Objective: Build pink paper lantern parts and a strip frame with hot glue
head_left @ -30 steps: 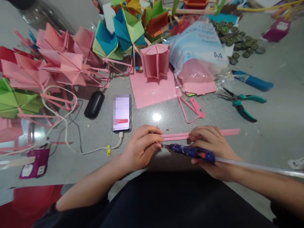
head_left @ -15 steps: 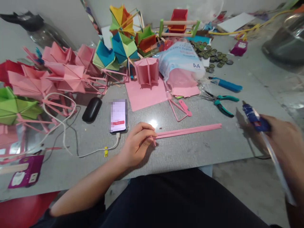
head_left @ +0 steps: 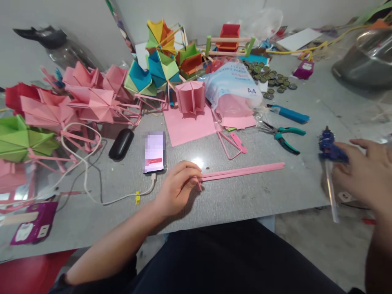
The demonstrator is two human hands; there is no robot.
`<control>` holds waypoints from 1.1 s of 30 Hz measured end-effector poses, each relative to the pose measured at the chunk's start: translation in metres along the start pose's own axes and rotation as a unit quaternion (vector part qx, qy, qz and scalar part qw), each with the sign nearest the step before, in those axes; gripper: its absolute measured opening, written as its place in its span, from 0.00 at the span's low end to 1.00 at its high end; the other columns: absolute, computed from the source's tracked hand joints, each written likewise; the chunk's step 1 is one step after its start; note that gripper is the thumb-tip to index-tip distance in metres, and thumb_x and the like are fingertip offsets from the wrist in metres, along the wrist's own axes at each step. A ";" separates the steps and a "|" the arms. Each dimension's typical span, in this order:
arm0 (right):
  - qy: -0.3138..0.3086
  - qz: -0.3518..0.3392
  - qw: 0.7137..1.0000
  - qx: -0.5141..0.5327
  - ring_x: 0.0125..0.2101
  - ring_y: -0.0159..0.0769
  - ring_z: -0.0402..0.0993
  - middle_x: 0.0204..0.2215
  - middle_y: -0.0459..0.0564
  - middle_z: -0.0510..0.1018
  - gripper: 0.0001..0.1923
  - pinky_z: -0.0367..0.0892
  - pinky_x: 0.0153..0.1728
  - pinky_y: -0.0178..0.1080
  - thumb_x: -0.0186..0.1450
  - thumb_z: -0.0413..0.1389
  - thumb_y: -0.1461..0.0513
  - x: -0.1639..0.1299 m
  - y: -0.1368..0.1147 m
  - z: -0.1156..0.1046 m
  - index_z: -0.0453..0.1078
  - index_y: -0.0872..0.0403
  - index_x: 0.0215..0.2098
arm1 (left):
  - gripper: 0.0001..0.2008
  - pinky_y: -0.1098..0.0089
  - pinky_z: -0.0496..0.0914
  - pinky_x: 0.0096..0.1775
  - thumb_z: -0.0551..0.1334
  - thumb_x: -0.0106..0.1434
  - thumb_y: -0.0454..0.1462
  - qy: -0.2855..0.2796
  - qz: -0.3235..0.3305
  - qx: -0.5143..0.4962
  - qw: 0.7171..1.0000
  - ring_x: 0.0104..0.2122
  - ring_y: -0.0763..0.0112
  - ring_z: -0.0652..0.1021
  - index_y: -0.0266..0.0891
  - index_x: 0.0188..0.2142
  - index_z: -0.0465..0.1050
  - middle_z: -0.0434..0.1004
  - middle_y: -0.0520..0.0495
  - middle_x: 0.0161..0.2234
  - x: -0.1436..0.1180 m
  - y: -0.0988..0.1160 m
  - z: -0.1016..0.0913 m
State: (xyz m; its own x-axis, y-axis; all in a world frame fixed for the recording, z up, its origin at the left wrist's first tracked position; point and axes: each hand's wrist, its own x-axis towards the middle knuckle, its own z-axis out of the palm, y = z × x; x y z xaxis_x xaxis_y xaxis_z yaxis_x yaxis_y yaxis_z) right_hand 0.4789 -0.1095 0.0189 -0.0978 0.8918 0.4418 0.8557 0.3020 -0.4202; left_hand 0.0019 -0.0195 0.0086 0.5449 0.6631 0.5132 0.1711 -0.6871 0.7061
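Observation:
My left hand [head_left: 177, 188] pinches one end of two long folded pink paper strips [head_left: 241, 171], which lie side by side on the grey table. A short pink end pokes out below the fingertips. At the right, my right hand [head_left: 363, 169] has its fingers spread beside a blue glue gun [head_left: 332, 146], nozzle pointing away from me. Its clear glue stick [head_left: 330, 196] sticks out toward the table's front edge. The fingers are close to the gun's body, and whether they still touch it is hard to see.
Teal-handled pliers [head_left: 286, 136] and a blue cutter [head_left: 290, 113] lie beyond the strips. A phone [head_left: 154, 152] on a white cable lies left, near a black case [head_left: 121, 144]. Behind stand pink paper wheels [head_left: 92, 102], a paper pack [head_left: 234, 83] and coins [head_left: 272, 77].
My right hand has moved the glue gun onto the table and its fingers have spread from the grip. My left hand stays on the pink strips. The view has shifted slightly.

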 end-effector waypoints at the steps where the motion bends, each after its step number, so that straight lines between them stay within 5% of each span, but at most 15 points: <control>1: 0.012 0.031 0.996 -0.086 0.57 0.63 0.73 0.57 0.57 0.75 0.19 0.74 0.46 0.59 0.77 0.56 0.54 0.002 -0.026 0.011 0.69 0.40 0.65 | 0.09 0.65 0.78 0.44 0.57 0.80 0.35 -0.001 -0.003 0.001 1.000 0.42 0.67 0.82 0.40 0.46 0.77 0.80 0.44 0.42 0.000 -0.001 0.000; 3: 0.011 -0.002 0.992 -0.124 0.52 0.60 0.77 0.52 0.58 0.80 0.14 0.73 0.49 0.59 0.76 0.59 0.58 0.007 -0.083 0.042 0.73 0.47 0.58 | 0.09 0.64 0.77 0.44 0.57 0.81 0.36 -0.003 -0.011 0.002 1.000 0.41 0.66 0.82 0.40 0.47 0.77 0.82 0.44 0.41 0.000 -0.002 -0.001; 5: -0.016 -0.095 0.994 -0.061 0.44 0.47 0.81 0.45 0.54 0.84 0.07 0.74 0.46 0.49 0.75 0.59 0.64 0.014 -0.133 0.080 0.74 0.51 0.51 | 0.10 0.63 0.77 0.44 0.57 0.81 0.37 -0.005 -0.020 0.001 1.000 0.41 0.65 0.82 0.41 0.46 0.77 0.82 0.44 0.40 0.001 -0.002 -0.001; 9: -0.080 -0.156 0.984 -0.039 0.39 0.41 0.78 0.40 0.50 0.85 0.06 0.67 0.41 0.45 0.76 0.57 0.66 0.029 -0.182 0.142 0.76 0.54 0.45 | 0.10 0.63 0.76 0.46 0.56 0.81 0.37 -0.009 -0.032 -0.008 0.999 0.42 0.65 0.82 0.41 0.46 0.77 0.82 0.45 0.41 0.001 0.001 -0.003; 14: -0.100 -0.159 0.980 -0.069 0.37 0.42 0.72 0.37 0.50 0.82 0.07 0.59 0.39 0.45 0.75 0.57 0.69 0.032 -0.176 0.166 0.78 0.55 0.44 | 0.10 0.63 0.76 0.47 0.56 0.82 0.36 -0.023 -0.040 -0.002 0.999 0.43 0.66 0.82 0.40 0.47 0.76 0.82 0.44 0.43 0.000 0.004 -0.007; 25: -0.123 -0.086 0.986 -0.070 0.30 0.41 0.68 0.34 0.51 0.77 0.12 0.57 0.34 0.43 0.77 0.49 0.70 0.030 -0.169 0.161 0.74 0.55 0.45 | 0.12 0.63 0.76 0.48 0.54 0.83 0.39 -0.025 -0.041 -0.021 0.999 0.45 0.66 0.82 0.40 0.49 0.77 0.83 0.44 0.43 0.002 0.001 -0.008; 33: -0.157 -0.092 0.981 -0.070 0.28 0.38 0.68 0.35 0.50 0.76 0.10 0.54 0.29 0.41 0.81 0.51 0.59 0.031 -0.174 0.155 0.72 0.55 0.49 | 0.12 0.62 0.76 0.47 0.54 0.82 0.38 -0.022 -0.042 -0.018 0.999 0.43 0.65 0.82 0.40 0.47 0.77 0.84 0.44 0.40 0.004 0.001 -0.008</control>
State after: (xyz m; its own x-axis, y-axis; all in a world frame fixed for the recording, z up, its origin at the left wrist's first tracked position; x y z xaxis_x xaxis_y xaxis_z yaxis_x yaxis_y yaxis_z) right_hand 0.2485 -0.0817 -0.0170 -0.3893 0.8935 0.2240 0.8685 0.4371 -0.2337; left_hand -0.0020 -0.0154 0.0152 0.5656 0.7033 0.4307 0.1889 -0.6188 0.7625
